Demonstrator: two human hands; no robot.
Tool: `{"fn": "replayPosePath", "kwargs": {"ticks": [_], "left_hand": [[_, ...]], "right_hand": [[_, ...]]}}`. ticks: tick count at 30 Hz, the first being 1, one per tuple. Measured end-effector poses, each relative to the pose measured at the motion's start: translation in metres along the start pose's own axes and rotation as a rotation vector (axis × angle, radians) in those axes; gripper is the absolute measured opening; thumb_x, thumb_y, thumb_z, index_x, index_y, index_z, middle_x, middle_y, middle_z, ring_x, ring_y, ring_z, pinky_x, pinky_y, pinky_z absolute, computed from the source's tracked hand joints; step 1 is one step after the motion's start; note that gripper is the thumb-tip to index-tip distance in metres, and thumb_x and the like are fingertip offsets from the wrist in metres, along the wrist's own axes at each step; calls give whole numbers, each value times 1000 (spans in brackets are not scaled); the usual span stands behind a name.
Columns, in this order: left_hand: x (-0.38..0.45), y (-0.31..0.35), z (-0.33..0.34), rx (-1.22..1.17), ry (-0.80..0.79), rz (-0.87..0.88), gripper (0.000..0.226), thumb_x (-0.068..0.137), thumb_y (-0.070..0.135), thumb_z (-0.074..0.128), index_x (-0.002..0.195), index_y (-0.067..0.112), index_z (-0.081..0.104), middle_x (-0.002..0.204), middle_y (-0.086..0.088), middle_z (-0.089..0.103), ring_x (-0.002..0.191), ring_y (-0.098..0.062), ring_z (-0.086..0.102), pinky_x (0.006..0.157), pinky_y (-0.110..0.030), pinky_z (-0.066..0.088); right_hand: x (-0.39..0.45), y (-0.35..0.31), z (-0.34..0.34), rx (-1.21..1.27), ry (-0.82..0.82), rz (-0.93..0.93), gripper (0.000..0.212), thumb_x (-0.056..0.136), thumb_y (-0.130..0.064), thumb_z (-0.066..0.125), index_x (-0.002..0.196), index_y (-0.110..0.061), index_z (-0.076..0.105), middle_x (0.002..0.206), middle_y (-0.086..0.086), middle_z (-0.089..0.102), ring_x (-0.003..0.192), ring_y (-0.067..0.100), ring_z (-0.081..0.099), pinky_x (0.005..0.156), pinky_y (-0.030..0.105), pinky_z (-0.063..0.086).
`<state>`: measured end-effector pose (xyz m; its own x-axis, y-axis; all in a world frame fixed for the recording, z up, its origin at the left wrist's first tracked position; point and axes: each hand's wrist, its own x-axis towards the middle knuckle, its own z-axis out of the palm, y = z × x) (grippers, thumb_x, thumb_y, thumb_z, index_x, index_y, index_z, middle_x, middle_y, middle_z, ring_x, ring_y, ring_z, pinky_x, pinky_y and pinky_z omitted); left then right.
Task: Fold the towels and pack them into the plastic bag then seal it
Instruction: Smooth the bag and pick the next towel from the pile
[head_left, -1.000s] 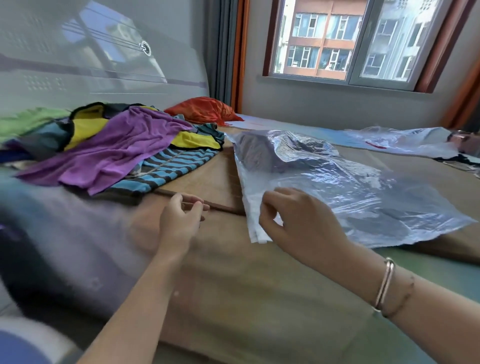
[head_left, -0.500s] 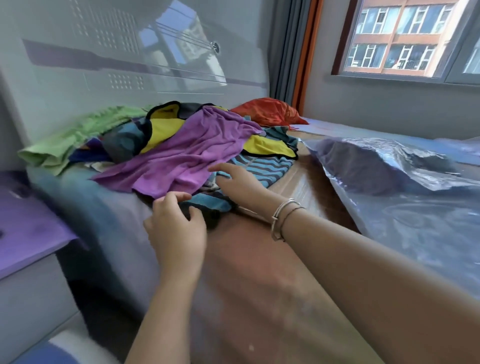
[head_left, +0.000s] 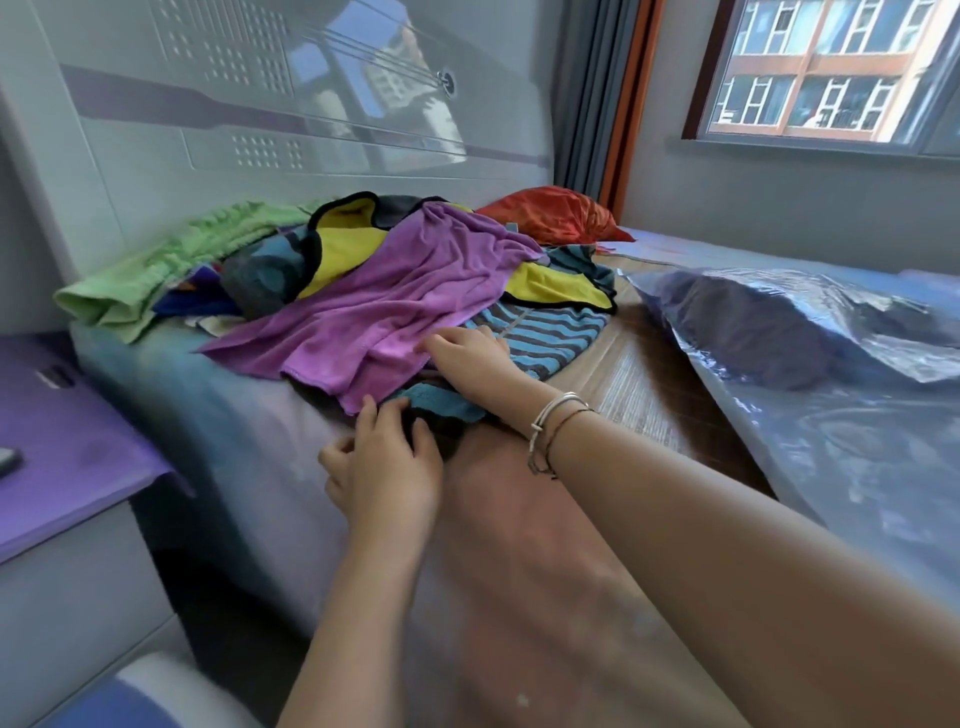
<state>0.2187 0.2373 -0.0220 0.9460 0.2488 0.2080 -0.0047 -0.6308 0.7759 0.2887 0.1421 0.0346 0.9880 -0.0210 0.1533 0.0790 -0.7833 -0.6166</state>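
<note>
On the bed (head_left: 249, 415), near its head end, a loose heap of unfolded towels is lying: a purple towel (head_left: 395, 301) is draping over the top, a blue-and-grey striped towel (head_left: 550, 332) is spreading beneath it toward the right, a yellow towel with black edging (head_left: 348, 234) is showing behind, a green towel (head_left: 171, 260) is trailing off to the left against the headboard (head_left: 156, 130), and an orange cloth (head_left: 550, 215) is sitting at the far side below the curtain (head_left: 587, 93). The left hand (head_left: 387, 465) is resting at the near edge of the heap, fingers curled and touching the hem of the purple towel and a dark fold under it; whether it is pinching cloth cannot be told. The right hand (head_left: 472, 353), wearing bracelets (head_left: 553, 423) at the wrist, is lying flat with fingers spread and unclenched where the purple towel is meeting the striped one. The plastic bag (head_left: 810, 395) is lying to the right on a woven mat (head_left: 639, 384), apart from both hands, dark cloth inside it. A purple-topped nightstand (head_left: 67, 447) is standing to the left.
</note>
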Motion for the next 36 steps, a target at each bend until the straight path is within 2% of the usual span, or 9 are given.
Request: {"fn": "replayPosePath", "kwargs": {"ticks": [6,11,16,20,23,24,27,32,36], "left_hand": [[-2,2,6,-15,-15,-65,45,102,40,31,145,28,38,162,9,9,124,-29,27,107,-39,22],[2,1,8,45,54,-68,44,102,39,28,133,18,50,155,10,27,119,-31,30,100,-40,25],[-4,20,-2,-162,118,70,35,102,35,37,115,21,67,120,9,59,105,-19,29,98,-35,21],[-17,39,-8,-288,43,269,30,99,34,43,101,22,71,77,13,53,105,-15,32,105,-36,28],[-27,47,-12,-381,18,337,13,95,33,53,98,31,65,88,13,60,102,-9,29,106,-45,32],[-30,48,-12,-378,43,364,10,92,32,57,100,30,63,94,14,60,105,-13,31,105,-46,32],[-35,50,-9,-211,98,443,52,78,35,75,124,26,53,125,6,56,122,-29,38,104,-40,30],[-58,41,10,298,-226,472,103,67,56,77,149,37,17,160,9,12,144,-25,13,118,-38,12],[-76,40,13,228,-189,668,52,77,34,67,126,31,53,134,10,50,129,-16,41,114,-45,21]], "right_hand": [[-7,-4,-9,203,-73,79,38,96,-27,36,114,-19,68,126,10,60,123,25,47,114,41,24],[-9,4,-12,306,-109,129,24,94,-33,42,90,-35,66,120,0,60,124,22,46,105,35,34],[-16,7,-22,581,-187,139,36,98,-31,35,114,-25,66,103,4,63,90,12,54,72,22,37],[-21,8,-34,767,-53,179,31,97,-26,41,84,-16,67,100,7,59,85,17,51,70,27,39],[-38,15,-58,914,68,243,7,92,-7,56,97,-4,61,73,8,53,61,17,50,59,27,46],[-49,18,-70,907,95,269,15,91,-3,58,105,0,61,70,8,50,56,17,50,56,28,48],[-88,32,-106,812,152,292,28,89,10,47,114,8,62,76,10,53,59,17,53,59,31,52],[-164,50,-148,795,258,284,50,79,22,26,93,-2,68,90,14,53,69,21,53,49,25,54],[-222,58,-158,855,241,232,55,75,26,24,89,-4,69,89,17,57,68,23,58,47,27,55]]}}
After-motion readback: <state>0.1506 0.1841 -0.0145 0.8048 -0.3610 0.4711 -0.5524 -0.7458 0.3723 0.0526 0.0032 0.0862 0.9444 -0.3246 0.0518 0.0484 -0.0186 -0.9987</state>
